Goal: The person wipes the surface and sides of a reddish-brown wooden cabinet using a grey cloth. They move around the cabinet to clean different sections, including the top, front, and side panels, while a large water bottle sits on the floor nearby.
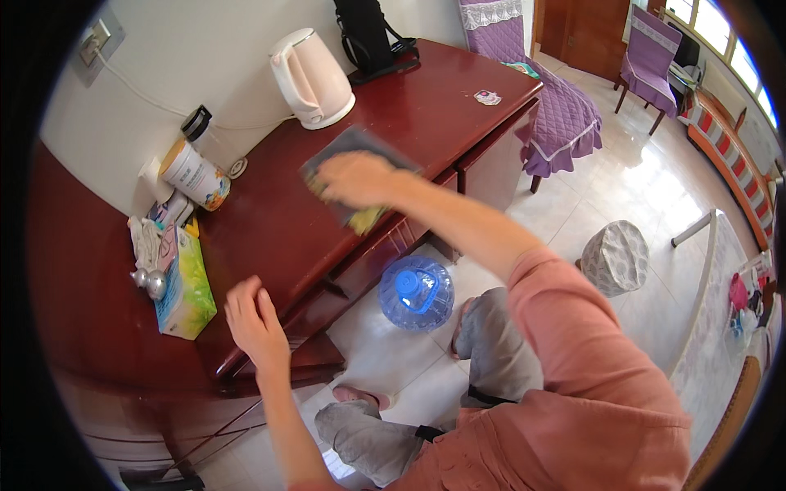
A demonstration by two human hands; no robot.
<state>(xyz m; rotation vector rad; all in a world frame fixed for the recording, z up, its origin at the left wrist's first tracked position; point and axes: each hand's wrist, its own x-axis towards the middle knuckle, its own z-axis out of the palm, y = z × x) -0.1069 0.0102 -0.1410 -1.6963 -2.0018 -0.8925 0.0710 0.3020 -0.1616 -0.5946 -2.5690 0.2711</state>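
— Where to look first?

— At the right hand, well out over the dark red surface, wrapped over a bunched yellow-green cloth.

— Resting on what?

— Above a flat dark sheet, partly hidden by hand and cloth, just in front of the pale kettle. A bit blurred there; cannot tell each finger's exact place.

— And the left hand?

— Well apart from the right, fingers stretched out and loose, at the front edge of the surface. Near the green-and-blue tissue box. Cannot tell if touching the wood.

— Anything beside the tissue box?

— Yes, toward the wall: a white canister with a colourful print, tilted by the lens, and a clear bottle with a black lid just behind.

— Past the kettle?

— A black strapped bag, standing against the wall, and a small sticker farther along the surface.

— Below?

— On the pale tiled floor, a big blue-capped water bottle, close to the drawers. Farther right, a stool under a patterned grey cover, and a chair draped in quilted purple.
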